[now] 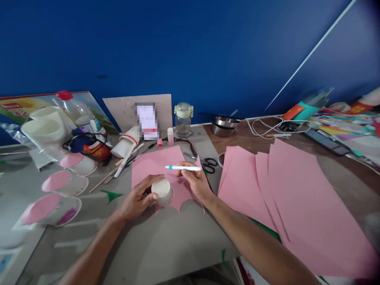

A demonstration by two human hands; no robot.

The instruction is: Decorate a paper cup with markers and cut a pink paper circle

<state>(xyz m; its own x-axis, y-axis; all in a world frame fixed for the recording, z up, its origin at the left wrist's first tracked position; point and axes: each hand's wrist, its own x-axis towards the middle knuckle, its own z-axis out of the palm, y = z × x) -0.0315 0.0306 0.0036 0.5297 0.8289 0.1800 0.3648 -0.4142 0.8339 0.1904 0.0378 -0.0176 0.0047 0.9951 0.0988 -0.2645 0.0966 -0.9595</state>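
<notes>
My left hand (141, 198) is wrapped round a white paper cup (162, 190), which stands upside down on a sheet of pink paper (154, 160). Rounded bites are cut out of that sheet's near edge. In my right hand (194, 180) is a white pen (184, 168) with a teal tip end, held level just above the paper and pointing left, apart from the cup. Black-handled scissors (209, 164) lie just right of the sheet. To the left stand several paper cups topped with pink paper, one of them the nearest cup (69, 211).
A stack of pink sheets (305, 194) spreads over the right side. Along the back are a propped phone (147, 118), a glass jar (183, 122), a glue stick (170, 136) and metal bowls (222, 127). Stacked white cups (44, 128) and a red-capped bottle (75, 109) stand at left.
</notes>
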